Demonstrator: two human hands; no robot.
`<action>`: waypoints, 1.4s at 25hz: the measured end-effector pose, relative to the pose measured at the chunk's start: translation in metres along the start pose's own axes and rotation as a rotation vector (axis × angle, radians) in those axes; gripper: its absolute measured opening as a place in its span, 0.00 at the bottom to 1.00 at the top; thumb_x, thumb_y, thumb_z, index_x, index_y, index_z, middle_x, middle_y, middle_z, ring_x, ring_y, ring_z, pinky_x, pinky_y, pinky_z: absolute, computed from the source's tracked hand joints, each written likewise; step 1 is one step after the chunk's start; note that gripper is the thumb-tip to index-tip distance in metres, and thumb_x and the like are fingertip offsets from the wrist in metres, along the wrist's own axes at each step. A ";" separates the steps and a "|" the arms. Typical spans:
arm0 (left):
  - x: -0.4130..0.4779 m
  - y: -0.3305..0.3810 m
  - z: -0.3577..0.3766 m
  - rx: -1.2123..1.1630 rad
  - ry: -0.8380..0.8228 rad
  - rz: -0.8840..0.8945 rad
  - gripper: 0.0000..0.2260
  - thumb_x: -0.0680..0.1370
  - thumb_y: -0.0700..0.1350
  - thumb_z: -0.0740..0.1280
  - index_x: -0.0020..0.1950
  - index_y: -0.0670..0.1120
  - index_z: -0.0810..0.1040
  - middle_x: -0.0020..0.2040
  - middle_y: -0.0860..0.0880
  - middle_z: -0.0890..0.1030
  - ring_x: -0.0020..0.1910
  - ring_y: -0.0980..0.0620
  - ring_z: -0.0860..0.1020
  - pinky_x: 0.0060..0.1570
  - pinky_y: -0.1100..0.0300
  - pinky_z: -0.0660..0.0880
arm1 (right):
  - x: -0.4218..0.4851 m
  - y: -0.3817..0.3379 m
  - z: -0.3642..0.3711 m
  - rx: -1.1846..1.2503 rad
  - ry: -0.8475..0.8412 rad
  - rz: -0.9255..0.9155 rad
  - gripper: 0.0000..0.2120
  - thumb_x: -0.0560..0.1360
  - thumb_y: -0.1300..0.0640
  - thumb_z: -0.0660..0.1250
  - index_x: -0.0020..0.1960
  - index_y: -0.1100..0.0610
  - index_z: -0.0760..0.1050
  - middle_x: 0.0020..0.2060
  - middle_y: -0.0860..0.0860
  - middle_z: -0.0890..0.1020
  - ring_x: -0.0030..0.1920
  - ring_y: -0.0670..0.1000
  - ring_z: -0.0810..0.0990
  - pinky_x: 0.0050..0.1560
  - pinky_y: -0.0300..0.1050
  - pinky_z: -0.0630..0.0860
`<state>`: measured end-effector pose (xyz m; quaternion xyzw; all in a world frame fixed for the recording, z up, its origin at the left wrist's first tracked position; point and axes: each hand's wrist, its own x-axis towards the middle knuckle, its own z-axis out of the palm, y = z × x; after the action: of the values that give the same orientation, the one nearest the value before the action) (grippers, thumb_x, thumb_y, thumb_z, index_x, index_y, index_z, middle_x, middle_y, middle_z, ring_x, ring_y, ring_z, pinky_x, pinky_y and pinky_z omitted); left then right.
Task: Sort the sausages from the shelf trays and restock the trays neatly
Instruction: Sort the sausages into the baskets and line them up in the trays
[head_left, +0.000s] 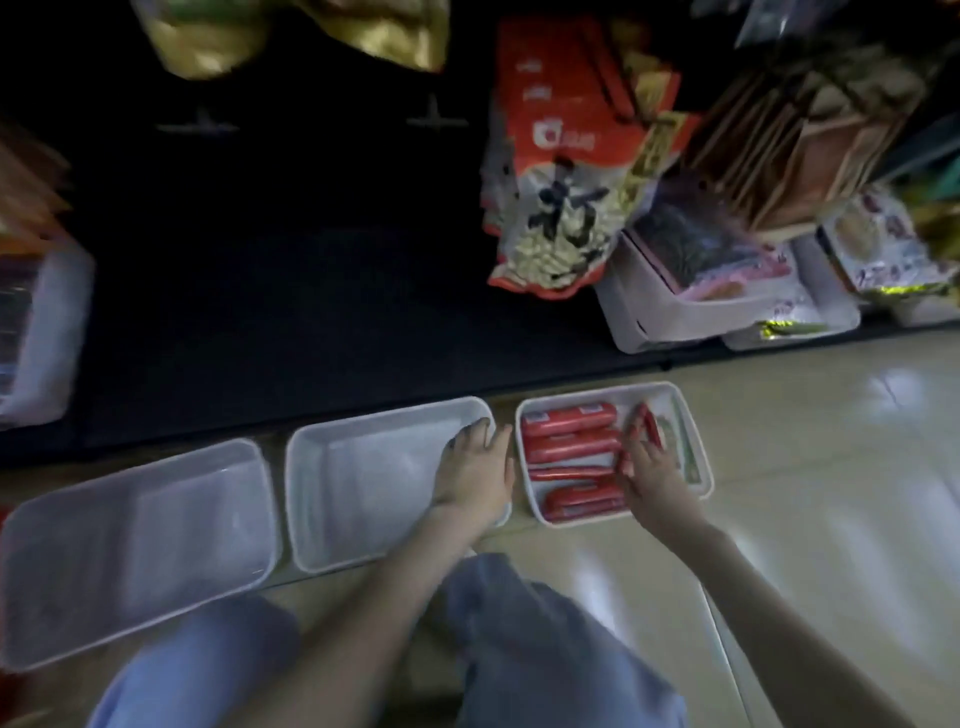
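Early going, I'd say. On the floor by the shelf's edge, the left tray (156, 545) and middle tray (358, 488) stand empty. The left hand (475, 475) lies flat in the middle tray's far right corner. The right tray (597, 391) holds all the sausages (569, 439). The right hand (654, 480) reaches among them, and I cannot tell if it pinches one.

Wrapped red sausages (569, 441) lie side by side in the right white tray (667, 400); the middle tray (363, 467) and the left tray (130, 545) sit alongside.
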<state>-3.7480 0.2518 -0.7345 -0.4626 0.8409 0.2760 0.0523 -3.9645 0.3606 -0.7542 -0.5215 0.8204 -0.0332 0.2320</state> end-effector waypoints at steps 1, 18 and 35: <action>0.014 0.002 0.021 0.039 -0.031 0.021 0.23 0.82 0.48 0.54 0.77 0.47 0.55 0.76 0.44 0.58 0.75 0.46 0.56 0.73 0.53 0.52 | 0.006 0.019 0.022 -0.018 -0.047 0.015 0.29 0.75 0.62 0.62 0.73 0.65 0.60 0.66 0.66 0.71 0.66 0.67 0.69 0.63 0.61 0.69; 0.089 -0.046 0.180 0.299 -0.049 0.479 0.22 0.78 0.57 0.53 0.57 0.47 0.81 0.69 0.44 0.73 0.73 0.45 0.63 0.70 0.39 0.52 | 0.098 0.074 0.162 -0.480 -0.142 -0.396 0.32 0.54 0.60 0.80 0.58 0.61 0.78 0.46 0.58 0.81 0.45 0.59 0.82 0.41 0.51 0.81; 0.114 0.013 0.131 -1.099 -0.229 -0.330 0.09 0.82 0.47 0.60 0.61 0.52 0.71 0.49 0.51 0.81 0.47 0.53 0.82 0.52 0.56 0.79 | 0.106 0.016 0.120 0.830 0.147 0.288 0.22 0.78 0.41 0.56 0.66 0.52 0.70 0.61 0.54 0.74 0.63 0.57 0.71 0.66 0.60 0.67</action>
<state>-3.8450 0.2384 -0.8784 -0.5140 0.4802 0.7080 -0.0625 -3.9649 0.2980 -0.9023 -0.2609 0.8162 -0.3640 0.3650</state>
